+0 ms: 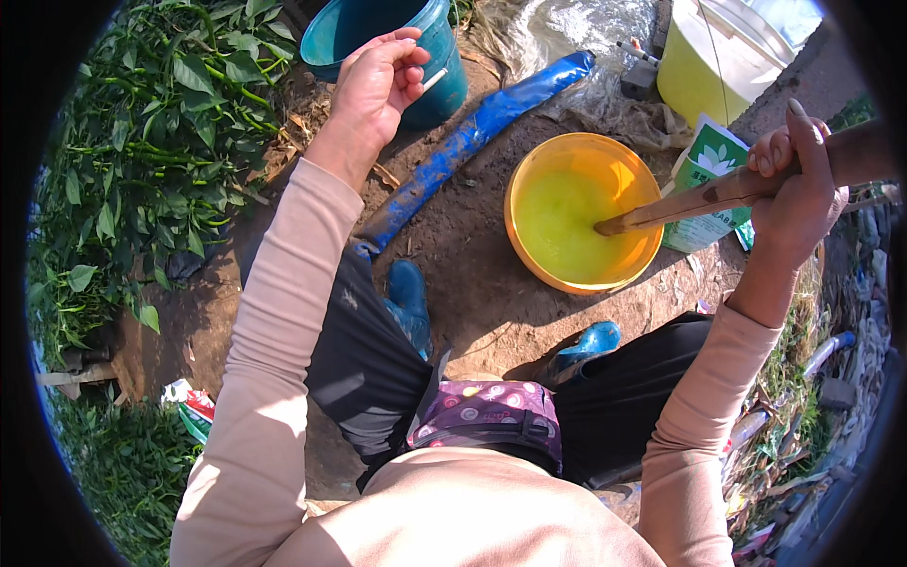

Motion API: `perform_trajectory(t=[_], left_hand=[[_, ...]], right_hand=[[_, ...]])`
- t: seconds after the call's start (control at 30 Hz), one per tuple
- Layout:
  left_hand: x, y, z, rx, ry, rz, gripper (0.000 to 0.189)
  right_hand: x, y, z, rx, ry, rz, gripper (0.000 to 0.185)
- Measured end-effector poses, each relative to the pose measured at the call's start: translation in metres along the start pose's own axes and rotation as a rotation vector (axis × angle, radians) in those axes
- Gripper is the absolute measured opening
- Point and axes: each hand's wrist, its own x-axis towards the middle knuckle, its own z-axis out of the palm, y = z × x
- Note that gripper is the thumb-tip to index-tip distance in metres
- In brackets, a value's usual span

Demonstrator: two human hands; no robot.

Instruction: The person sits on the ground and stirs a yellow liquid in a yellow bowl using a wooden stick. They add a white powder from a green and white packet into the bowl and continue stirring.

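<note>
My right hand point(797, 188) grips a thick wooden stick point(680, 203). The stick slants down to the left, its lower end in the yellow-green liquid point(560, 227) inside an orange-yellow plastic bucket point(519, 256). Raised over a teal plastic bucket point(445, 42), my left hand point(382, 85) has its fingers curled around a thin white stick point(434, 79) resembling a cigarette. A green and white printed packet point(708, 166) stands against the far right side of the orange-yellow bucket, partly hidden behind the wooden stick.
A muddy blue plastic hose point(489, 131) lies flat across the soil, left of the orange-yellow bucket. Leafy pepper plants point(191, 106) crowd the left. Farther back are clear plastic sheeting point(567, 32) and a pale yellow tub point(698, 71). My blue boots point(409, 298) stand below.
</note>
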Motion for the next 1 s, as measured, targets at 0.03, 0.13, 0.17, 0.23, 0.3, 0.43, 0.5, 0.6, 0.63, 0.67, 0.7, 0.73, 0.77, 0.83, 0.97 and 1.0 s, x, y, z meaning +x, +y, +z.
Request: perform_trajectory(t=[0.03, 0.13, 0.17, 0.23, 0.3, 0.43, 0.5, 0.6, 0.63, 0.67, 0.7, 0.73, 0.77, 0.83, 0.97, 1.0], left_hand=[[0.0, 0.0, 0.0, -0.002, 0.001, -0.002, 0.013], [0.0, 0.001, -0.001, -0.005, -0.008, 0.001, 0.012], [0.0, 0.001, -0.001, -0.005, -0.012, 0.004, 0.012], [0.0, 0.001, 0.0, -0.003, -0.016, 0.004, 0.012], [0.0, 0.0, 0.0, 0.007, -0.016, -0.001, 0.014], [0.0, 0.0, 0.001, 0.002, -0.015, 0.0, 0.014], [0.001, 0.0, 0.002, -0.011, -0.018, 0.002, 0.012], [0.0, 0.0, 0.001, -0.014, -0.021, 0.001, 0.012], [0.0, 0.0, 0.0, -0.012, -0.021, 0.004, 0.012], [0.0, 0.0, 0.0, -0.007, -0.021, 0.009, 0.012], [0.0, 0.0, 0.0, -0.01, -0.018, 0.006, 0.012], [0.0, 0.0, -0.001, -0.01, -0.016, 0.005, 0.012], [0.001, 0.0, -0.001, -0.006, -0.015, 0.006, 0.012], [0.001, 0.0, -0.001, -0.013, -0.014, 0.004, 0.012], [0.001, 0.001, -0.001, -0.012, -0.011, 0.008, 0.013], [0.001, 0.001, 0.0, -0.012, -0.015, 0.008, 0.013]], right_hand=[[0.0, -0.002, -0.001, -0.008, -0.005, 0.039, 0.02], [-0.002, -0.006, -0.001, 0.023, -0.038, 0.151, 0.023], [-0.003, -0.005, 0.0, 0.031, -0.03, 0.159, 0.022], [-0.006, -0.001, 0.002, 0.077, -0.06, 0.167, 0.022], [-0.007, 0.005, 0.005, 0.15, -0.054, 0.173, 0.02], [-0.013, 0.02, 0.008, 0.217, -0.068, 0.054, 0.016], [-0.013, 0.024, 0.01, 0.206, -0.04, -0.042, 0.014], [-0.013, 0.021, 0.011, 0.124, 0.011, -0.149, 0.013], [-0.012, 0.018, 0.011, 0.088, 0.028, -0.182, 0.013], [-0.011, 0.015, 0.01, 0.029, 0.043, -0.194, 0.014], [-0.01, 0.011, 0.009, -0.029, 0.057, -0.21, 0.015], [-0.008, 0.007, 0.008, -0.077, 0.053, -0.224, 0.015], [-0.007, 0.003, 0.006, -0.109, 0.097, -0.187, 0.016], [-0.004, -0.003, 0.001, -0.153, 0.144, -0.111, 0.017], [-0.003, -0.003, -0.004, -0.16, 0.144, -0.065, 0.019], [-0.003, -0.003, -0.005, -0.154, 0.114, -0.078, 0.019]])
